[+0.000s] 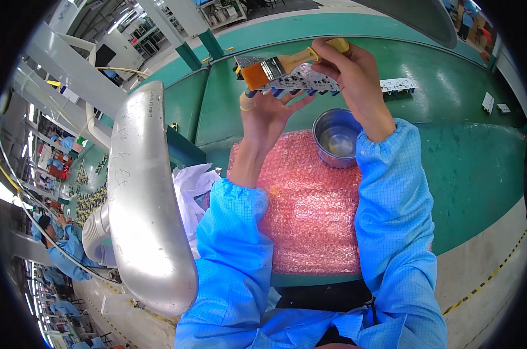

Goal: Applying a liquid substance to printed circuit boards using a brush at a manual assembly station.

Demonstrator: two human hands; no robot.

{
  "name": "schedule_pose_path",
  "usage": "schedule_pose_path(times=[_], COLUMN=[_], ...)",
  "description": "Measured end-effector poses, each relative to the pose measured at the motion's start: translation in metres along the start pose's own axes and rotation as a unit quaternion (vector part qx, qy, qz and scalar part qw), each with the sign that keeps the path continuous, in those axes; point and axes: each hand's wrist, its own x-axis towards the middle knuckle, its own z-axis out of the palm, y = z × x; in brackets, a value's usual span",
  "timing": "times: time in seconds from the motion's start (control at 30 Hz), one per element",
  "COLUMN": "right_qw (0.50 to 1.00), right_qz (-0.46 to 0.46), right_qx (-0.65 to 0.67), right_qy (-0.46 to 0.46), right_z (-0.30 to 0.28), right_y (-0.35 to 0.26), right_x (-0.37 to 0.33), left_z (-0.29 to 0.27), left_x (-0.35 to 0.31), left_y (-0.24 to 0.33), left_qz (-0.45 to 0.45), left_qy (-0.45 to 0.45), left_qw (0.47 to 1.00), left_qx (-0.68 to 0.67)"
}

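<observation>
Right hand (348, 72): grasping the wooden handle of a brush (273, 68), raised beyond the bowl and pointing leftward. Left hand (269, 116): beyond and left of the bowl, supporting a circuit board (310, 78) from its near edge; the full grip is hidden.

Board position: in the air beyond the bowl, tilted, with the bristles over its left end. Contact between bristles and board cannot be confirmed.

Progress: judged to be mid-work. Board and brush are both in position; how much of the face has been brushed cannot be told. Setting the board down is outstanding.

Surroundings: the metal bowl (335, 160) stands on pink bubble wrap (313, 209) with a pale patch inside, nature unclear. The wrap covers part of the green table (461, 174) beneath and nearer than the bowl. A second board (397, 86) lies beyond and right of the bowl, unhandled; its condition cannot be verified. White cloth (187, 192) lies left of the bowl.
</observation>
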Motion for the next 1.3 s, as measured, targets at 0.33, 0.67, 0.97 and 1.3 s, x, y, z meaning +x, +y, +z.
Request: schedule_pose_path(times=[0.33,0.67,0.97,1.3], right_qw=[0.974,0.985,0.917,0.919], right_qz=[0.003,-0.024,-0.042,-0.033], right_qx=[-0.217,-0.169,-0.367,-0.366], right_qy=[0.057,0.037,0.151,0.145], right_z=[-0.066,-0.053,-0.099,-0.107], right_y=[0.006,-0.004,-0.020,-0.019], right_x=[0.022,0.017,0.019,0.023], left_z=[-0.009,0.002,-0.008,-0.005], left_x=[0.002,0.001,0.005,0.005], left_y=[0.015,0.020,0.022,0.022], left_qz=[0.040,0.050,0.056,0.056], left_qy=[0.047,0.072,0.107,0.105], left_qw=[0.998,0.996,0.990,0.989], left_qx=[0.002,-0.017,-0.076,-0.085])
